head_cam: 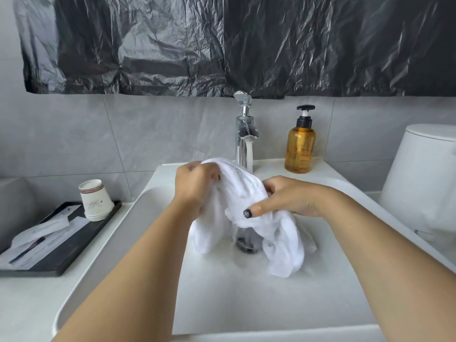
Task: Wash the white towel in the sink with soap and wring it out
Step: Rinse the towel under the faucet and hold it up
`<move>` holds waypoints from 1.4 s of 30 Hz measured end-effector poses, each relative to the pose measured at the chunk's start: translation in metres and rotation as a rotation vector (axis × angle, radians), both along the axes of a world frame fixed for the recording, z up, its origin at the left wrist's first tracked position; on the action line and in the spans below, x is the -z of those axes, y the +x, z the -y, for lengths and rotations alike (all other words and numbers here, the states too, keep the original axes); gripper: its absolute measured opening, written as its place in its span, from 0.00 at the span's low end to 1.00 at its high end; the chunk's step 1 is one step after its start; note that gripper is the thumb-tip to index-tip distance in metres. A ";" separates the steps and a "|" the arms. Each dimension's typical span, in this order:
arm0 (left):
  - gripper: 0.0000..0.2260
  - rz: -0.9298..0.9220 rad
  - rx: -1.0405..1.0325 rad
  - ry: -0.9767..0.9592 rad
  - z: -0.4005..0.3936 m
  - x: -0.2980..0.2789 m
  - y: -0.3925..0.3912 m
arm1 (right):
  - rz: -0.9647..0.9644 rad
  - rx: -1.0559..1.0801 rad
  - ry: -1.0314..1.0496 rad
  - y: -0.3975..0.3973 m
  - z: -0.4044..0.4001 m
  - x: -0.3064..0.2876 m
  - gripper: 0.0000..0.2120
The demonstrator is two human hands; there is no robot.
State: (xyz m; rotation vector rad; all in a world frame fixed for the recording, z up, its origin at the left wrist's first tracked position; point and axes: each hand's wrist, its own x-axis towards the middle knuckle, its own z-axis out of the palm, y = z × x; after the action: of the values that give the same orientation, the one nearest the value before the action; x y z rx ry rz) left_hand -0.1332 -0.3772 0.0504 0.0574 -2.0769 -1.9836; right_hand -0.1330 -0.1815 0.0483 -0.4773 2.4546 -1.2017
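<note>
- The left hand (197,186) grips a bunched upper fold of the white towel (246,213), fingers curled over the cloth so that their tips are hidden in it; the right hand (288,199) pinches the towel from the other side, its thumb with a dark-painted nail laid flat across the front and the other fingers tucked behind the fabric.
- The towel is soft, nubby terry, held above the middle of the sink (222,299), with its crumpled lower ends hanging down into the basin on either side of the drain (246,243).
- At far left, a flat black rectangular tray (74,253) lies on the pale countertop (29,302), carrying white paper sachets (42,233) whose print is too small to read, and a stack of ribbed paper cups (95,199) tilted on its back corner.
- The sink is smooth, glossy white, rectangular with rounded corners; its near edge is cut off by the bottom of the view, and the drain is half hidden by the towel.
- A chrome faucet (244,134) with a faceted clear knob runs a stream of water behind the towel.
- To its right stands an amber translucent soap bottle (299,149) with a black pump, on the sink's back ledge.
- At far right, a smooth white rounded container (419,178) is cut off by the frame edge.
- Crinkled black plastic sheeting (222,45) hangs across the grey tiled wall (148,129).
</note>
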 end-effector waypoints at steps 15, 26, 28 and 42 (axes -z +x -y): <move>0.10 -0.040 0.176 -0.361 -0.005 0.005 -0.010 | -0.213 0.605 -0.697 -0.016 -0.008 -0.008 0.10; 0.24 0.051 0.770 -0.142 -0.035 0.034 0.001 | 0.136 0.432 -1.136 -0.011 0.022 -0.001 0.11; 0.20 0.184 0.789 -0.163 -0.032 0.036 0.000 | 0.216 0.401 -1.083 -0.013 0.025 0.004 0.05; 0.17 0.361 0.752 -0.004 -0.030 0.044 0.007 | 0.007 0.376 -0.682 -0.030 0.047 0.010 0.12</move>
State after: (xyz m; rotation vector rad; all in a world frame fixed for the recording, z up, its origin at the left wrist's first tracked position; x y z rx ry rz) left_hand -0.1266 -0.3472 0.0063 -0.4678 -2.5942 -2.5290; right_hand -0.1628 -0.2286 0.0388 -0.1730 2.1284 -2.2006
